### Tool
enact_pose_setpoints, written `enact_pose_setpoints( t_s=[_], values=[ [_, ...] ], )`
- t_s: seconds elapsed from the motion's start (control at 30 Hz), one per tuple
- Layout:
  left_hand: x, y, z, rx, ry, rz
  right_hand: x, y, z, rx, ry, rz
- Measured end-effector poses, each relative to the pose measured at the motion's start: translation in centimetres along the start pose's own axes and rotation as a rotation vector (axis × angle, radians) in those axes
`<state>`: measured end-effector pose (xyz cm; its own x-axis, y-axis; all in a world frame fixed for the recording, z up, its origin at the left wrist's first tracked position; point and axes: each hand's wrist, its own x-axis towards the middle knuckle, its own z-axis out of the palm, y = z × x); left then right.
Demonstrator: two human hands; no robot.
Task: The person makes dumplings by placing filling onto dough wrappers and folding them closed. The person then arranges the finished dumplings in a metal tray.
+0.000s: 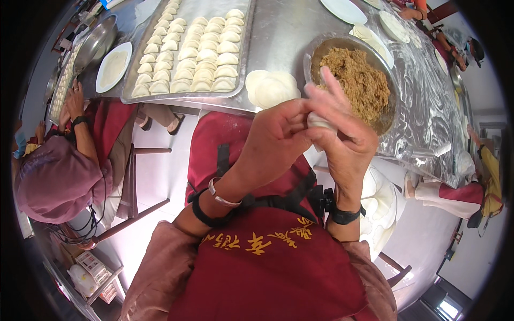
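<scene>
A small white dumpling is pinched between my two hands above the table's front edge, mostly hidden by fingers. My left hand presses thumb and index finger to its side. My right hand grips it from the right, with the other fingers spread. Just beyond them, a loose stack of round dough wrappers lies on the steel table. To its right, a metal bowl holds brown minced filling, partly covered by my right hand. Rows of folded dumplings fill much of a metal tray at the left.
A white plate with a wrapper and a steel basin stand left of the tray. Flour streaks the table at the right. More wrappers lie behind the bowl. A co-worker sits at the left; others are farther right.
</scene>
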<state>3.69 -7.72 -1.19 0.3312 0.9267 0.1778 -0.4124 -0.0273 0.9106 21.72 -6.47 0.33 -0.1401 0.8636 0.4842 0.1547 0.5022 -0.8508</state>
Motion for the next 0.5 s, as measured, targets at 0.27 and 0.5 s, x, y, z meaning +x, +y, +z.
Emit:
enact_pose_setpoints(
  t_s=[0.27, 0.5],
  values=[
    [0.1, 0.0, 0.0, -0.083, 0.038, 0.003, -0.8, 1.6, -0.1, -0.025, 0.026, -0.087],
    [0.7, 0.4, 0.9, -0.112, 0.156, -0.027, -0.5, 1.0, 2.0, 0.014, 0.192, -0.020]
  ],
)
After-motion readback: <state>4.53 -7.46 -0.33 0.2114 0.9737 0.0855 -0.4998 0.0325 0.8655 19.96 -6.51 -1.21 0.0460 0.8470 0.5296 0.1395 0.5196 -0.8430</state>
